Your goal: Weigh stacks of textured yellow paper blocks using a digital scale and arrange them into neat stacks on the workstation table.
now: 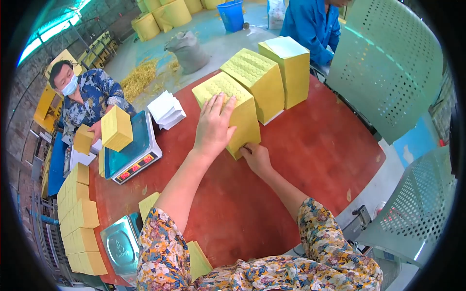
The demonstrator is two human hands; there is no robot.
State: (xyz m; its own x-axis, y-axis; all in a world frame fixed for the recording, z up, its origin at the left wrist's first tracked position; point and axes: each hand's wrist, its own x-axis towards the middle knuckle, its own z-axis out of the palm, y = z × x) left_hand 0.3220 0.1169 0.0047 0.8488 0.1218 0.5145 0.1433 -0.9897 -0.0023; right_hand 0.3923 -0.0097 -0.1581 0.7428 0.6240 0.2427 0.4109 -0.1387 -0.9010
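A tall stack of yellow paper sheets [245, 121] with an embossed pattern on top stands on the red table. My left hand [212, 130] lies flat on its top and near side, fingers stretched out. At the bottom corner of the same stack, my right hand [257, 159] pinches the lower edge; its fingertips are partly hidden. Just behind stands a second yellow stack [264, 92] with a similar patterned top. Beyond that is a third stack [293, 77], topped by a pale sheet.
A digital scale [131, 150] sits at the left of the red table [213, 213], beside white papers [166, 110]. A masked co-worker [90, 99] holds yellow blocks there. More yellow stacks [80, 218] line the left edge. Green perforated panels [388, 63] stand right; another person [310, 29] works behind.
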